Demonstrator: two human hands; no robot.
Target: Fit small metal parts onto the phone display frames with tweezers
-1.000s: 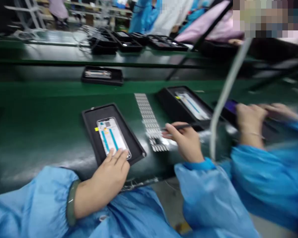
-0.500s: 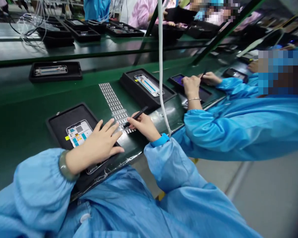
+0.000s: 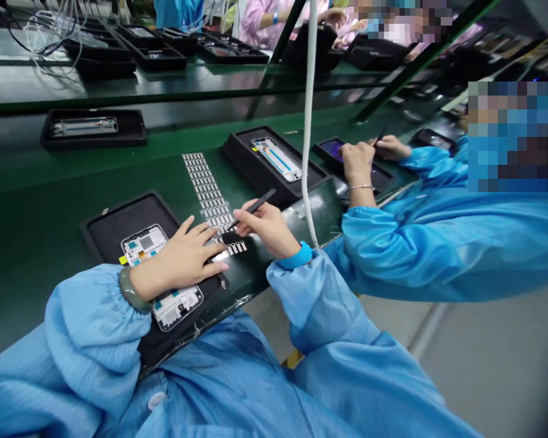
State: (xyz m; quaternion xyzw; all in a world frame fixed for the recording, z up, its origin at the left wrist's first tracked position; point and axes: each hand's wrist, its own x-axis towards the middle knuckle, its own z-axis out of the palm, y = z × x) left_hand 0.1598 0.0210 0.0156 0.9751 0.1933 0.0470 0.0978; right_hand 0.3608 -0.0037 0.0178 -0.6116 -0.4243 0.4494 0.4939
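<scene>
My left hand (image 3: 187, 258) is spread, palm down, over a black tray, its fingertips reaching the near end of a sheet of small stickers (image 3: 205, 182). Beneath that hand a silver phone frame (image 3: 178, 307) with white and blue parts lies in the black tray (image 3: 114, 228); its middle is hidden by the hand and wrist. My right hand (image 3: 267, 228) grips black tweezers (image 3: 258, 202) like a pen, their tip low over the sheet's near rows. A dark gap crosses the sheet there, with a short row of stickers (image 3: 236, 247) on the near side.
A stacked black tray with a phone frame (image 3: 278, 159) stands beyond my right hand. Another tray (image 3: 94, 137) sits at the far left. A white cable (image 3: 309, 121) hangs down in front. At right, a co-worker's hands (image 3: 358, 164) work over a tray.
A dark gap now shows across the sheet's near rows. My left hand has shifted slightly, and more of the phone frame's near end is visible. The view has moved a little.
</scene>
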